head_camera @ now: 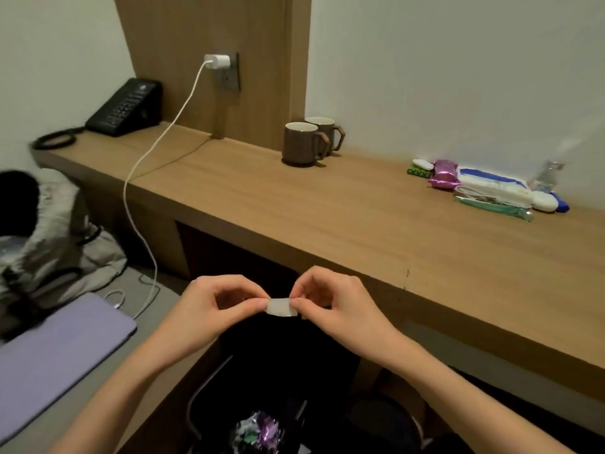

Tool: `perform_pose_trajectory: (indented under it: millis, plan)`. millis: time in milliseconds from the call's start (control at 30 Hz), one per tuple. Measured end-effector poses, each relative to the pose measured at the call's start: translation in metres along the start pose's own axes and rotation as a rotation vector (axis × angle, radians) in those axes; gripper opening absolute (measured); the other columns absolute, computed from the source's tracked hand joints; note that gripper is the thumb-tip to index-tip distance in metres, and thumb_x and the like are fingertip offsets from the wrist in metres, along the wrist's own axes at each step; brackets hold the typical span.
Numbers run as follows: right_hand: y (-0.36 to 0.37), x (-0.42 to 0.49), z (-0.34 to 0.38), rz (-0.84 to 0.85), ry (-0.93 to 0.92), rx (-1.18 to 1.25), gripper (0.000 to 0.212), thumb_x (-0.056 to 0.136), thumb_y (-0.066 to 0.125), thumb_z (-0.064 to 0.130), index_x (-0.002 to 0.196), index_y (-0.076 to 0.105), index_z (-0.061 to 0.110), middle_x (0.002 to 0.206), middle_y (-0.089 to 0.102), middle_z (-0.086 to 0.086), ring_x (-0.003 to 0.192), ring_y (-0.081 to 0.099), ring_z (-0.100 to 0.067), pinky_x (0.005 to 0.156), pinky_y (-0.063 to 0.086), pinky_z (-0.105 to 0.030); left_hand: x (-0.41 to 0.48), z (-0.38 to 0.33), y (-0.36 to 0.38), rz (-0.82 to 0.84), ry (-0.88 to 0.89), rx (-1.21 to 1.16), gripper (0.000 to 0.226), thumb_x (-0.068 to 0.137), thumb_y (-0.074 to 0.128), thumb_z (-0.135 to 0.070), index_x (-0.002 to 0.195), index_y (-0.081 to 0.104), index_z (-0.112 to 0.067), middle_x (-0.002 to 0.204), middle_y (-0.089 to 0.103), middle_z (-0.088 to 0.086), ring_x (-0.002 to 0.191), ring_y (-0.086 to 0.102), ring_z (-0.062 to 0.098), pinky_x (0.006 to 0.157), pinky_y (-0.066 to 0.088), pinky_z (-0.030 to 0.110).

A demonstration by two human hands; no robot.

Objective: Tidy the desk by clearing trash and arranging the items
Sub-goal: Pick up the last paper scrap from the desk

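Note:
A small pale scrap of paper (282, 308) is stretched between both my hands in front of the desk edge. My left hand (212, 304) pinches its left end, and my right hand (330, 301) pinches its right end. Directly below them stands a black trash bin (209, 388) with crumpled purple and silver wrappers (260, 434) inside. On the wooden desk (327, 208) at the right lies a cluster of small items (487, 188): a purple foil pack, white packets, a green sachet and a blue object.
Two brown mugs (306, 142) stand at the back of the desk by the wooden panel. A black phone (126, 108) sits at the far left. A white charger cable (144, 178) hangs from the wall socket to the floor. A lilac pad (55, 352) and bags lie on the left.

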State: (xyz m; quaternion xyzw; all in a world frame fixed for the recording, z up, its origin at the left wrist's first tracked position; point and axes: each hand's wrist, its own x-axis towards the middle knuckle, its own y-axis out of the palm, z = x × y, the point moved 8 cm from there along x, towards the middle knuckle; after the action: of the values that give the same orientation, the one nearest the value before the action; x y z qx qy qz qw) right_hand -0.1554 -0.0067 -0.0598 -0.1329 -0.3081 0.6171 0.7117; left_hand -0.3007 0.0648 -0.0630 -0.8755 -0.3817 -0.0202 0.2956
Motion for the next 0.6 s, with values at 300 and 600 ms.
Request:
perform_pose_trajectory:
  millis: [300,600]
  plan:
    - [0.099,0.003,-0.114,0.198,0.282,-0.012,0.017,0.091,0.061,0.019,0.108,0.064,0.022,0.101,0.065,0.012,0.087,0.064,-0.007,0.082,0.055,-0.031,-0.032,0.191,0.021,0.076,-0.406,0.046,0.005,0.079,0.074,-0.019,0.08,0.073,-0.023,0.075,0.071,0.0,0.068,0.065,0.003,0.064,0.047,0.016]
    - [0.12,-0.025,-0.202,0.231,0.489,-0.111,0.021,0.093,0.058,0.025,0.113,0.061,0.029,0.105,0.062,0.015,0.085,0.062,-0.006,0.08,0.052,-0.025,-0.044,0.332,0.092,0.271,-0.735,0.179,0.019,0.084,0.06,-0.017,0.074,0.066,-0.032,0.087,0.069,-0.01,0.085,0.064,0.007,0.084,0.053,0.031]
